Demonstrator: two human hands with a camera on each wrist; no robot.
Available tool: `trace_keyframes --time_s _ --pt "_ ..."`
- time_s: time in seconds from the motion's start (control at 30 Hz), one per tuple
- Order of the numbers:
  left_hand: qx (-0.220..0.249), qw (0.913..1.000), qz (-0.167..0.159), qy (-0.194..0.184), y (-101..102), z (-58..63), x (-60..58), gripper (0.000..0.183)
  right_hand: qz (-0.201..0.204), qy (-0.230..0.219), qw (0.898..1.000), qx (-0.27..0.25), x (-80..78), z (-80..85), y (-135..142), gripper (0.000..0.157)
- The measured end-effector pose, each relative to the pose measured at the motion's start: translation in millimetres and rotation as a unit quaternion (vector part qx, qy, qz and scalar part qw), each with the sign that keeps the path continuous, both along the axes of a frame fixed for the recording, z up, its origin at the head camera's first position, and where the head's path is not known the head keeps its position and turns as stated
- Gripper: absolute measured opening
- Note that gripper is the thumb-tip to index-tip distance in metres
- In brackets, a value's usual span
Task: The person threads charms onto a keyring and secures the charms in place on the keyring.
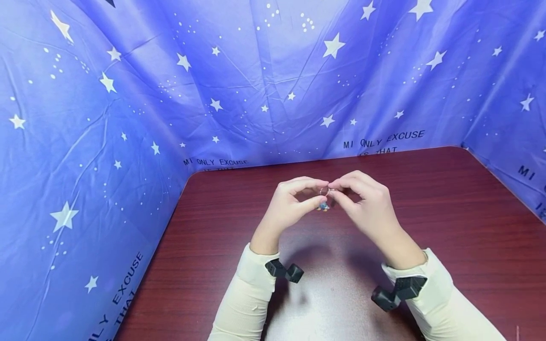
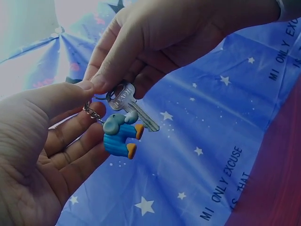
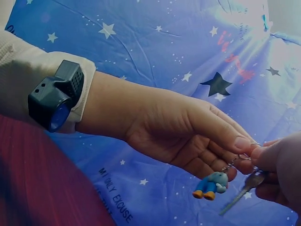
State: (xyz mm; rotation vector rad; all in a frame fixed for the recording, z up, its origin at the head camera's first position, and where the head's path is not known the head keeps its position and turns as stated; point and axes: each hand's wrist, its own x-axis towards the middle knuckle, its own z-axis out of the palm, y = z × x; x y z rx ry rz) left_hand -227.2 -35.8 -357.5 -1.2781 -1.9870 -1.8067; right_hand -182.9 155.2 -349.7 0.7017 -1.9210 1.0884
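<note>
Above the table both hands meet at a metal key ring [image 1: 325, 191]. My left hand [image 1: 290, 202] pinches the ring between thumb and fingers. From it a small elephant charm [image 2: 121, 134], blue with a grey head and orange feet, hangs on a short chain [image 2: 92, 112]. On the other side my right hand [image 1: 370, 203] pinches the ring where the silver key [image 2: 134, 104] is. In the left wrist view the key hangs on the ring beside the charm, its blade pointing down. Fingertips hide part of the ring, so whether the key is fully threaded on it I cannot tell.
Under the hands lies a dark red wood-grain table [image 1: 213, 227], with a bright glare patch near its front. A blue curtain [image 1: 264, 80] printed with white stars and lettering encloses the back and sides. Black cameras are strapped to both wrists.
</note>
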Motion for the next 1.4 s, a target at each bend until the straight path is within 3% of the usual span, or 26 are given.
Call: trace_keyframes --time_s 0.33,0.53,0.83,1.07,1.3,1.4 --pt "-0.006 0.9998 -0.013 -0.014 -1.7 -2.7 -3.7 0.027 0.035 -0.101 0.993 -0.042 -0.4 -0.9 4.1 0.022" --pt "-0.004 0.9993 -0.016 -0.035 -1.3 -4.0 -2.8 0.013 0.033 -0.121 0.990 -0.059 0.0 -1.6 4.1 0.020" --pt "-0.031 0.9991 0.005 0.027 -1.6 -4.3 -4.1 0.008 0.041 -0.113 0.991 -0.062 0.6 -1.7 2.9 0.019" --pt "-0.060 0.9957 0.029 0.065 -2.1 27.1 18.6 0.010 0.036 -0.109 0.992 -0.053 -0.2 -1.8 3.4 0.018" --pt "-0.073 0.9942 0.028 0.074 -2.3 1.0 -3.1 0.010 0.023 -0.113 0.991 -0.061 -1.3 -3.2 3.3 0.018" --pt "-0.075 0.9945 0.027 0.068 -2.9 -2.7 -6.7 0.010 0.019 -0.110 0.992 -0.060 -1.8 -3.5 2.5 0.019"
